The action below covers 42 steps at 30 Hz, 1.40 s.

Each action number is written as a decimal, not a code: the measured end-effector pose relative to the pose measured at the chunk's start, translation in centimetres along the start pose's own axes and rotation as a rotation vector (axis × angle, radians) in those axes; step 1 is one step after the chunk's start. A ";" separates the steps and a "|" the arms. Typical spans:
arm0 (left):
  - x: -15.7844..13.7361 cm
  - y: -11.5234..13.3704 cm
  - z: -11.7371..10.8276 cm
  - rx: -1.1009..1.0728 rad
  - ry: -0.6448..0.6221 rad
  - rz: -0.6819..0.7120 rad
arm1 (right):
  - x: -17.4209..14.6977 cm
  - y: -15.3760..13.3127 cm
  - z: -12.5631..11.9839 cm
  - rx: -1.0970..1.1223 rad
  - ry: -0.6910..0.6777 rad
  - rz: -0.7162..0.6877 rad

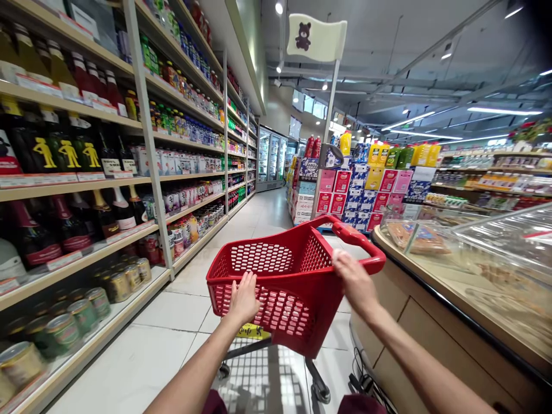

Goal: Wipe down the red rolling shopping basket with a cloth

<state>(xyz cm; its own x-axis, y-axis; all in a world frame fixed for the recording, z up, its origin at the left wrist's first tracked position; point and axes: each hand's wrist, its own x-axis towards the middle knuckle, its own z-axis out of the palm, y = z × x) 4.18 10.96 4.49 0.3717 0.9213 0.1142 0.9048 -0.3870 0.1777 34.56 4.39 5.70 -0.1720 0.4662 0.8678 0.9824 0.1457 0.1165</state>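
- The shopping cart (322,307) stands on the floor in front of the person, turned sideways, between the shelves (88,185) at left and a bench (405,328) at right.
- Its basket is of red, smooth plastic, and the walls are pierced with rows of small rounded holes. The handle (350,234) is a thick red loop, pointing to the right.
- Below it are dark, slim legs (248,349) and small round wheels (320,391).
- The left hand (245,299) lies on the near rim of the basket; its fingers are quite straight, and it is not closed around anything.
- The right hand (356,282) touches the upper corner beside the handle, with the fingers bent; I cannot tell if it is clamped there.
- The floor (172,316) has pale, shiny square tiles, with a grid-like shadow under the basket.
- The shelves carry glossy glass bottles (64,152) and, lower, round metal cans (84,315).
- The bench has a curved edge, plain panels and clear covers.
- Beyond the cart are stacked colourful boxes (340,202) and a cream, wavy flag (319,37) with a brown bear, on a straight pole (333,98).
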 end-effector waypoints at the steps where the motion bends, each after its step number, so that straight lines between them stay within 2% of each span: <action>1: 0.0 -0.3 0.0 -0.004 -0.003 0.008 | -0.1 -1.2 0.6 0.056 -0.049 -0.107; 2: 0.0 -0.6 0.1 -0.007 -0.004 0.016 | -0.1 -2.2 1.2 0.096 -0.084 -0.189; 4: -0.1 -1.6 0.2 -0.004 0.010 -0.006 | 0.0 -2.9 1.7 0.111 -0.077 -0.201; 7: -0.6 -3.4 0.3 0.032 0.036 -0.065 | 0.4 -2.4 1.9 0.026 0.045 0.032; 9: -0.8 -4.2 0.2 0.055 0.029 -0.065 | 0.4 -3.3 2.6 0.014 0.071 0.087; 14: -1.0 -5.2 0.2 0.069 0.024 -0.014 | -0.1 -8.7 4.9 0.161 -0.094 -0.194; 16: -0.9 -6.0 0.3 0.062 0.035 -0.054 | -0.1 -8.4 5.0 0.140 -0.095 -0.159; 20: -0.7 -7.7 0.7 0.022 0.040 -0.148 | -0.1 -7.0 5.4 0.060 -0.041 0.019; 22: -0.6 -8.3 0.7 0.006 0.033 -0.128 | -0.2 -9.1 6.8 0.102 -0.074 -0.013; 26: -0.8 -9.5 0.1 -0.021 0.018 -0.073 | 0.4 -15.3 9.6 0.263 -0.151 -0.184; 28: -1.1 -10.3 -0.2 -0.042 0.017 -0.071 | 1.2 -16.1 10.2 0.307 -0.133 -0.208; 31: -1.4 -11.6 -0.3 -0.080 0.010 -0.114 | 1.7 -15.4 10.7 0.279 -0.051 -0.074; 33: -1.4 -12.2 -0.1 -0.102 -0.003 -0.132 | 1.3 -16.0 11.3 0.279 -0.033 -0.051; 39: -1.2 -13.1 0.2 -0.118 -0.037 -0.148 | 0.7 -24.2 13.8 0.444 -0.162 -0.463; 42: -1.2 -13.4 0.1 -0.115 -0.043 -0.148 | 0.9 -26.0 14.6 0.442 -0.195 -0.495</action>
<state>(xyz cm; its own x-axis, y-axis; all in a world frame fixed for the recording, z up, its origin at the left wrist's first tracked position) -8.36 15.02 1.90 0.2472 0.9683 0.0370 0.9213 -0.2466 0.3007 7.84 13.81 -3.59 -0.6432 0.3954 0.6557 0.6705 0.7044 0.2328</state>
